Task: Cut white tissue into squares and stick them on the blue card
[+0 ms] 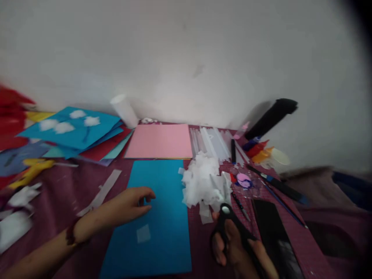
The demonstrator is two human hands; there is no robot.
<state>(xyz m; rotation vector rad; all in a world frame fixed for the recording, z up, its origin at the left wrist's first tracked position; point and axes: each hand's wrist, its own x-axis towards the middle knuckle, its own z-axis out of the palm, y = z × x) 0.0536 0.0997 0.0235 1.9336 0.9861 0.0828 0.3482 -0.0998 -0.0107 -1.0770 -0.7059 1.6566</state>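
Note:
A blue sheet [162, 255] lies flat in front of me, with a small whitish square [143, 233] on its lower half. Over the sheet hovers my left hand [138, 203], thumb and fingers apart and nothing between them. My right hand [232, 248] grips a pair of scissors [241, 228] by the black handles, to the right of the sheet. Just beyond the scissors is a heap of small white paper pieces [201, 176]. A whitish strip [103, 193] lies to the left of the blue sheet. The picture is blurred around both hands.
Behind the blue sheet is a pink sheet [159, 141]. Blue sheets with white puffs [78, 131] and a yellow glue gun [31, 170] are at left. Clear glue sticks [213, 143], a cutter knife [279, 184], a brush [283, 203] and a black phone-like slab [274, 232] occupy the right.

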